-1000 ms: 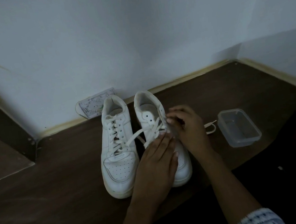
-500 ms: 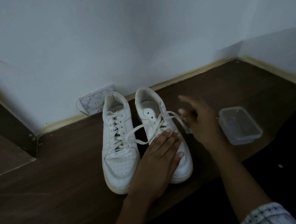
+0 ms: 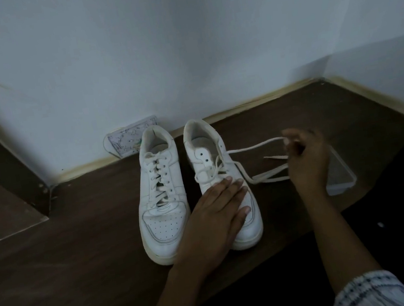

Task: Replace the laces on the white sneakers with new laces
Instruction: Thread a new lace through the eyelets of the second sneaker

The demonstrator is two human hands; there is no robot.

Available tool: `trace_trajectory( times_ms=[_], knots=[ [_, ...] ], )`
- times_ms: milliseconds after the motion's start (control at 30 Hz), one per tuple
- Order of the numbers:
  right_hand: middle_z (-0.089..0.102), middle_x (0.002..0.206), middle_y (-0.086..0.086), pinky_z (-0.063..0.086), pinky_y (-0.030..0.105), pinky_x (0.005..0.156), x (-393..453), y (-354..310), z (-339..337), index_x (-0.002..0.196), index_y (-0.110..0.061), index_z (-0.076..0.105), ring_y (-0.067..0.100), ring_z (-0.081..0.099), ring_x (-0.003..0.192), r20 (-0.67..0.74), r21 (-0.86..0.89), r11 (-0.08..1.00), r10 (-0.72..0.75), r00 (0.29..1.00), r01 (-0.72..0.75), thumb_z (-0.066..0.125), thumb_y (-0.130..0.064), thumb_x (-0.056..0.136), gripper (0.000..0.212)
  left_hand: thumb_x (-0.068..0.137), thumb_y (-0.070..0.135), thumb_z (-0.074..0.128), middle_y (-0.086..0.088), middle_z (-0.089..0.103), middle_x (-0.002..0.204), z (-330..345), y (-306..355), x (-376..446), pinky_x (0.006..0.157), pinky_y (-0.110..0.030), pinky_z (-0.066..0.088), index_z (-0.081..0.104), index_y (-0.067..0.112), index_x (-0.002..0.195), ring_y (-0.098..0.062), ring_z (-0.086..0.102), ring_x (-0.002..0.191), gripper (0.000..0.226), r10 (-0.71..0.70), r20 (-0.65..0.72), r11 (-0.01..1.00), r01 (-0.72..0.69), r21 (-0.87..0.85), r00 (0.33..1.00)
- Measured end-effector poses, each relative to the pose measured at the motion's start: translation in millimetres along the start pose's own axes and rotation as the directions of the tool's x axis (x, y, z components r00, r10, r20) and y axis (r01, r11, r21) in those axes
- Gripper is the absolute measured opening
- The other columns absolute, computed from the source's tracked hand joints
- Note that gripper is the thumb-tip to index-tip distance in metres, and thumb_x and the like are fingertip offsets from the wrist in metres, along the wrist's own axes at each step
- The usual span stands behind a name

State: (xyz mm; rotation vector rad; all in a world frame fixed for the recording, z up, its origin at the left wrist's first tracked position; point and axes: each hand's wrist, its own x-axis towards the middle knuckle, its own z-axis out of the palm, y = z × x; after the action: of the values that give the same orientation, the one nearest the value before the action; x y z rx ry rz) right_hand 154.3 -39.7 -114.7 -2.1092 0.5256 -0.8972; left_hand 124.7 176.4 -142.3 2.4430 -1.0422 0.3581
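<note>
Two white sneakers stand side by side on the dark wooden floor, toes toward me. The left sneaker (image 3: 161, 198) is fully laced. The right sneaker (image 3: 219, 176) has its upper eyelets bare, and its white lace (image 3: 255, 147) stretches out to the right. My left hand (image 3: 213, 216) lies flat with straight fingers on the right sneaker's toe and lower lacing. My right hand (image 3: 305, 161) is out to the right of the shoe and pinches the lace near its end. More lace trails on the floor below that hand.
A clear plastic container (image 3: 340, 174) sits on the floor right behind my right hand, partly hidden by it. A white patterned wall plate (image 3: 128, 137) leans at the skirting behind the left sneaker. White walls meet in a corner at the right.
My right hand has moved from the right sneaker's lacing out to the right, drawing the lace through the upper eyelets. My left hand stayed pressed on the shoe.
</note>
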Motion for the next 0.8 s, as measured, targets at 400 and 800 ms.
trace_trajectory(
  times_ms=[400,800],
  knots=[
    [0.057,0.102,-0.007,0.044,0.019,0.080,-5.3,-9.8,14.8,0.103,-0.014,0.069,0.008,0.056,0.095,0.171,0.035,0.987,-0.159,0.972,0.155,0.057,-0.004,0.092,0.019,0.104,0.041,0.032,0.007,0.046,0.148,-2.0,0.5,0.5,0.117,-0.022,0.016,0.051,0.017,0.141,-0.005,0.025,0.144,0.048,-0.002,0.016,1.000,0.002,0.029,1.000],
    [0.046,0.122,-0.007,0.046,0.006,0.079,7.6,6.2,-6.8,0.120,-0.019,0.061,0.001,0.055,0.099,0.059,0.068,0.994,-0.091,0.994,0.087,0.058,0.001,0.090,0.036,0.103,0.040,0.031,0.007,0.047,0.147,-4.5,1.5,1.2,0.117,-0.022,0.016,0.051,0.018,0.140,-0.006,0.026,0.143,0.047,0.002,0.015,1.000,-0.002,0.014,1.000]
  ],
)
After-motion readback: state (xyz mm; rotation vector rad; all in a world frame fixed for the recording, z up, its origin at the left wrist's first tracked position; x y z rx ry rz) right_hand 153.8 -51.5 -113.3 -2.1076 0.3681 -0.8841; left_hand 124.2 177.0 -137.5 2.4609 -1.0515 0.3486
